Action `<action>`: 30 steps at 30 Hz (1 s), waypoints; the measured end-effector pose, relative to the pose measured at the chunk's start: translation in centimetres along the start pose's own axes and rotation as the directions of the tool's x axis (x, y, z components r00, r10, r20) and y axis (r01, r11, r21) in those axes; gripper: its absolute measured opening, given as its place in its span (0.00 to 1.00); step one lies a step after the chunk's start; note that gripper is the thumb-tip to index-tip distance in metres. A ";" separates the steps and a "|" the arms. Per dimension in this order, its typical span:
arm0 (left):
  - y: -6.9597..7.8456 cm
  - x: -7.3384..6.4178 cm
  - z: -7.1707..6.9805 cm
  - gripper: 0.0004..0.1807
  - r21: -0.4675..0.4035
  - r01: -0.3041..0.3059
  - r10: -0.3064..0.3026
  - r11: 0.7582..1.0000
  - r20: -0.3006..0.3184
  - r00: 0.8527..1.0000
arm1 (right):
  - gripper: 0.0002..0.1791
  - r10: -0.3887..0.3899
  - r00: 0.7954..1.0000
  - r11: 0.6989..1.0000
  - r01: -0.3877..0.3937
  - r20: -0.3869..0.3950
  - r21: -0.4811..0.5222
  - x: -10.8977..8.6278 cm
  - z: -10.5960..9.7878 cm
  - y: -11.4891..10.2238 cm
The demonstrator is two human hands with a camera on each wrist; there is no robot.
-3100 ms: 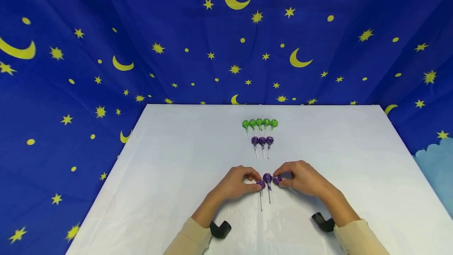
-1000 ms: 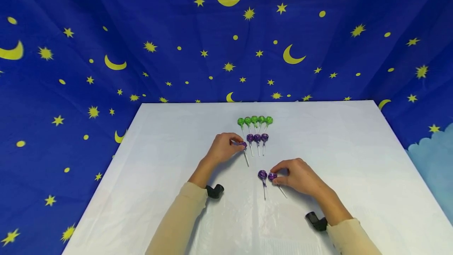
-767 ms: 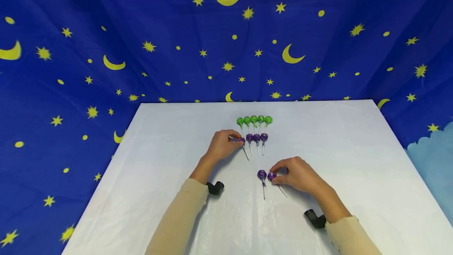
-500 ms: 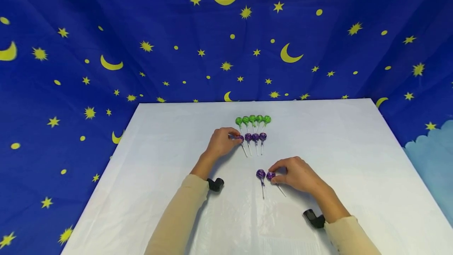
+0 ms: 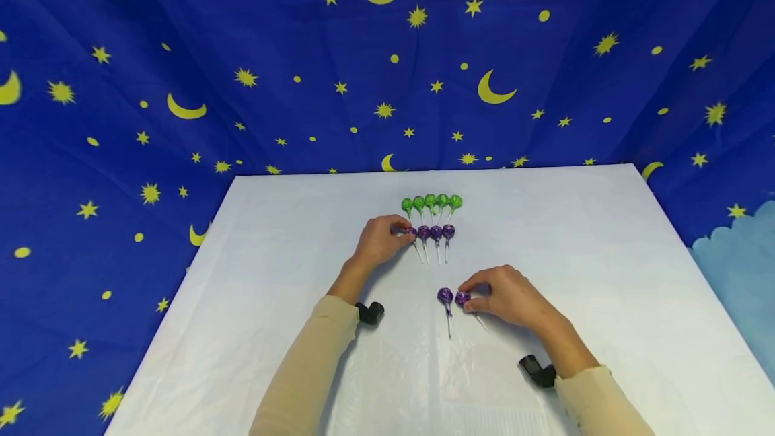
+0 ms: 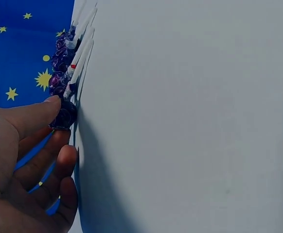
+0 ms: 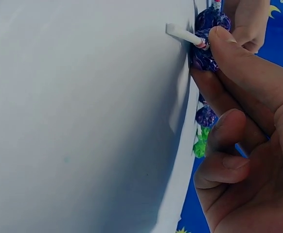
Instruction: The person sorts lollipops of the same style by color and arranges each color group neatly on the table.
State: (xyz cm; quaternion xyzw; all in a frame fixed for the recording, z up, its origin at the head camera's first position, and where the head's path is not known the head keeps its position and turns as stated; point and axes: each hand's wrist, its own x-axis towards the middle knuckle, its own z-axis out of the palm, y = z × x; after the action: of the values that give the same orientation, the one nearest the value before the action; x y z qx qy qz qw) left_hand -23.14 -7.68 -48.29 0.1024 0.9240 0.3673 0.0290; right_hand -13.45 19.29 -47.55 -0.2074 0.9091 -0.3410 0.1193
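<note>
My left hand (image 5: pixel 380 241) pinches the purple wrapped head of a lollipop (image 6: pixel 65 115) between thumb and fingers. That lollipop lies at the left end of a row of purple lollipops (image 5: pixel 436 233), right beside its neighbour. Nearer to me, my right hand (image 5: pixel 510 296) pinches another purple lollipop (image 7: pixel 203 62) by its head, its white stick slanting toward the lower right in the head view. Just left of it a single purple lollipop (image 5: pixel 445 296) lies on the table with its stick toward me. Behind the purple row is a row of several green lollipops (image 5: pixel 430 201).
A white-covered table (image 5: pixel 303 234) carries everything. Its far edge meets a blue curtain (image 5: pixel 290 39) with yellow moons and stars. Black wrist-worn devices (image 5: pixel 371 313) stick out at both wrists, below the beige sleeves (image 5: pixel 315 362).
My left hand has carried a purple lollipop from the near group to the left end of the purple row, then slid it against its neighbour. My right hand stays on its lollipop.
</note>
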 end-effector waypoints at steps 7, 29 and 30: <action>-0.4 -0.4 -0.1 0.12 -0.026 -0.025 0.024 0.999 -0.014 1.000 | 0.13 0.008 1.000 1.000 -0.008 0.000 -0.005 -0.1 0.3 -0.2; 0.1 -2.2 -0.3 0.16 -0.167 0.037 -0.041 0.985 -0.025 0.999 | 0.13 0.021 1.000 1.000 -0.021 0.009 -0.006 0.0 -0.1 -0.2; 0.1 -2.5 -0.3 0.16 -0.173 0.036 -0.039 0.984 -0.012 0.999 | 0.13 0.025 1.000 1.000 -0.025 0.012 -0.010 0.0 -0.1 -0.2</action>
State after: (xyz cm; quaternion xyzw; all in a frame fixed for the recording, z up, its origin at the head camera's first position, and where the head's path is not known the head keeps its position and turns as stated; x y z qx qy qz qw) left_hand -20.74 -8.34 -48.00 0.0792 0.8905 0.4464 0.0376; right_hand -13.46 19.18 -47.30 -0.1988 0.9126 -0.3336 0.1279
